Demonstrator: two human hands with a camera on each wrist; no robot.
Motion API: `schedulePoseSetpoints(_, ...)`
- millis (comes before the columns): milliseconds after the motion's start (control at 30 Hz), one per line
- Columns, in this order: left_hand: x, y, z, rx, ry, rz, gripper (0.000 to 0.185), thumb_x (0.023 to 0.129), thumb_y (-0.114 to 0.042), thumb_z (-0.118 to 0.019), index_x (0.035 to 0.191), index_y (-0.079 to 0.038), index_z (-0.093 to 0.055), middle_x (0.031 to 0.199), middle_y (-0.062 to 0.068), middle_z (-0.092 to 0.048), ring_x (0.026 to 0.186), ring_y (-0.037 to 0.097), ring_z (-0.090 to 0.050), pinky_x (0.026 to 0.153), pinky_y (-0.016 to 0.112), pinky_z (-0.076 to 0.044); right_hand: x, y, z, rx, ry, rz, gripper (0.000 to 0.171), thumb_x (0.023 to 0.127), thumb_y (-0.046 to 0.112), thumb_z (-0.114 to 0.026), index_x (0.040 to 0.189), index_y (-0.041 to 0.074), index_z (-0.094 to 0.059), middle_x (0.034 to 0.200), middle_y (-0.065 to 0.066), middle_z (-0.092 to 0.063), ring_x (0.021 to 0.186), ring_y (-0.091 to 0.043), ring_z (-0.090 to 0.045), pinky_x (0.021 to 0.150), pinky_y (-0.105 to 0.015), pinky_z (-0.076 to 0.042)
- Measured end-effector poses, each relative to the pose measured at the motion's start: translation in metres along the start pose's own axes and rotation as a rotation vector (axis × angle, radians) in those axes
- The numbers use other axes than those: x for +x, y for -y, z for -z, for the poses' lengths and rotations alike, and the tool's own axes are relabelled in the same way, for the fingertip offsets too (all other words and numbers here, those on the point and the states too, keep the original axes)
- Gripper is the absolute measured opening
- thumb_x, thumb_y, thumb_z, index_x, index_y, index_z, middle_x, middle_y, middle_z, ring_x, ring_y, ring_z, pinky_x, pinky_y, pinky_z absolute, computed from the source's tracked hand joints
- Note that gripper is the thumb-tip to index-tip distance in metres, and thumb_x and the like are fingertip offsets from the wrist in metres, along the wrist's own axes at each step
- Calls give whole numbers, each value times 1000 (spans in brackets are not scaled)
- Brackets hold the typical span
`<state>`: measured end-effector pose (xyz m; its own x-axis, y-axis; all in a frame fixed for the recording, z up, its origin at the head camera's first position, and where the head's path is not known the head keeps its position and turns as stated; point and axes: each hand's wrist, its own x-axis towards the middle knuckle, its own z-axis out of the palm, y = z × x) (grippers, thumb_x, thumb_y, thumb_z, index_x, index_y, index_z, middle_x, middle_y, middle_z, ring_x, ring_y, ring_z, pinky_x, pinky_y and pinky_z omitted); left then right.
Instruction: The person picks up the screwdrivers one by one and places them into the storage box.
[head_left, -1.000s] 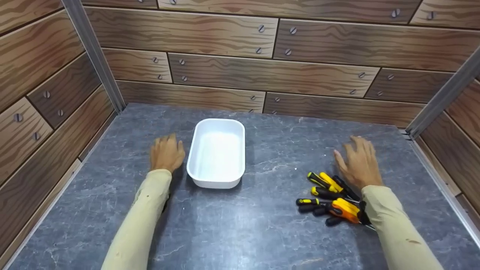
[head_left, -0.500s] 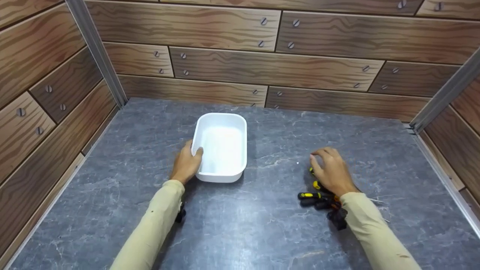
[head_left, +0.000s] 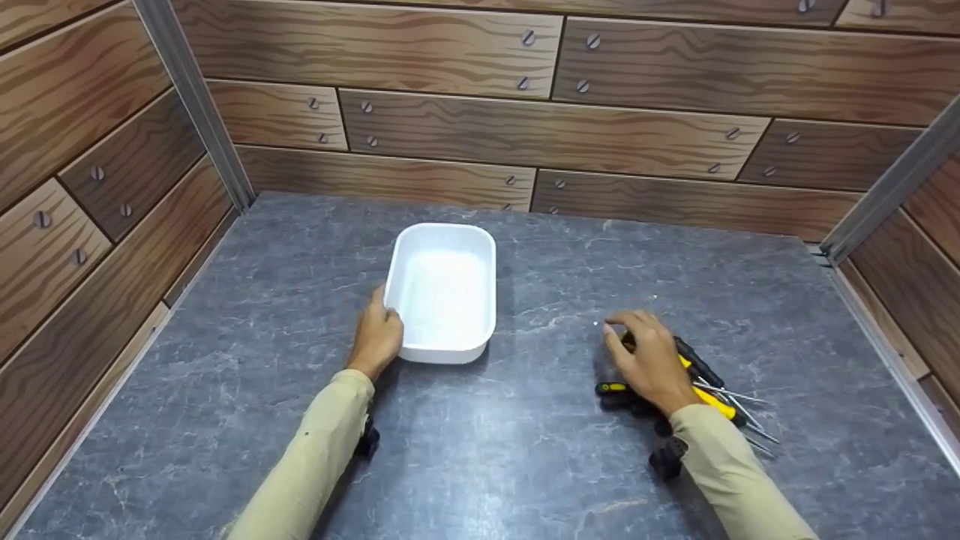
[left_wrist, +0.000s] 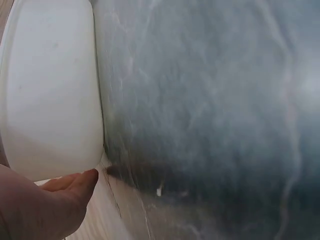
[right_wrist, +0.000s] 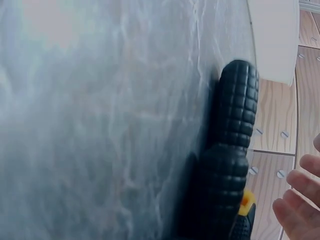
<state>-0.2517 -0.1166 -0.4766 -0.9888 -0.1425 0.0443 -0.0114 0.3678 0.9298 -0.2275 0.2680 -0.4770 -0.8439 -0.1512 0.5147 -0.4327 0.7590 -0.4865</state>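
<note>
Work is set out on a grey, marble-veined desk (head_left: 525,457). A white, oblong container with rounded corners and deep, smooth walls (head_left: 445,300) is stood on the desk, left of centre, its open top facing up and its long sides running away from the person. Its near left wall is pinched by the left hand (head_left: 379,335): the thumb is hooked over the rim, the fingers are laid along the outside.

To the right, well apart from the container, a loose heap of black and yellow hand tools with ribbed handles (head_left: 716,403) is spread on the desk; thin metal shafts (head_left: 754,429) are pointed away to the right. The heap is partly covered by the right hand (head_left: 649,364), which is held above it. Its fingers are slightly bent and parted from the thumb; in the right wrist view they are seen clear of the nearest black handles (right_wrist: 237,105), with nothing gripped.

Both arms are covered by pale yellow sleeves (head_left: 304,457), and a small black device (head_left: 666,459) is worn beneath the right wrist. The desk is bounded by walls printed with brown wooden planks (head_left: 465,124), joined at the corners by grey metal posts (head_left: 193,105).
</note>
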Motion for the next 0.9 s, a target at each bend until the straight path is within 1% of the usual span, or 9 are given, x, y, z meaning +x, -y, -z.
schedulePoseSetpoints(200, -8, -3, -3, 16, 17, 6, 55, 100, -2, -30, 156, 2, -30, 155, 25, -40, 143, 37, -38, 120, 47, -28, -3, 3, 0, 25, -7, -19, 17, 92, 5, -71, 108, -3, -73, 103, -16, -71, 96, -33, -65, 85, -47, -51)
schedulePoseSetpoints(333, -14, -4, -6, 24, 20, -6, 56, 100, -1, -29, 155, 4, -29, 154, 27, -40, 143, 38, -39, 120, 48, -30, -2, 8, -2, 64, -7, -38, 17, 93, 4, -70, 108, -4, -73, 103, -15, -71, 91, -31, -68, 82, -47, -56)
schedulePoseSetpoints(433, -20, -4, -8, 22, 23, -18, 56, 99, 0, -29, 155, 6, -28, 154, 28, -39, 143, 38, -38, 120, 48, -29, -1, 12, -4, 86, -7, -34, 17, 93, 2, -69, 108, -4, -73, 101, -15, -71, 88, -28, -70, 78, -47, -58)
schedulePoseSetpoints(533, -26, -5, -12, 26, 16, -26, 55, 99, 1, -30, 154, 6, -31, 152, 28, -42, 141, 39, -41, 119, 49, -31, 0, 17, -5, 104, 10, -44, 17, 94, 3, -68, 109, -4, -73, 101, -14, -71, 89, -26, -70, 77, -46, -59)
schedulePoseSetpoints(633, -33, -7, -17, 19, 8, -49, 54, 98, 2, -32, 151, 7, -35, 148, 30, -46, 137, 41, -46, 116, 51, -35, 2, 22, -5, 131, 35, -70, 19, 95, 5, -67, 112, -3, -72, 104, -14, -71, 91, -27, -70, 78, -45, -60)
schedulePoseSetpoints(767, -41, -10, -24, 9, 28, -51, 54, 99, 2, -32, 152, 6, -34, 149, 30, -45, 138, 41, -45, 116, 51, -35, 2, 27, -6, 176, 57, -85, 21, 97, 5, -66, 114, -4, -72, 108, -15, -71, 94, -27, -70, 80, -44, -60)
schedulePoseSetpoints(900, -51, -13, -28, 32, 51, -50, 54, 100, 2, -33, 154, 5, -33, 151, 28, -44, 140, 40, -43, 117, 51, -33, 1, 32, -8, 221, 71, -85, 22, 96, 4, -66, 116, -4, -71, 110, -17, -71, 96, -28, -71, 83, -42, -60)
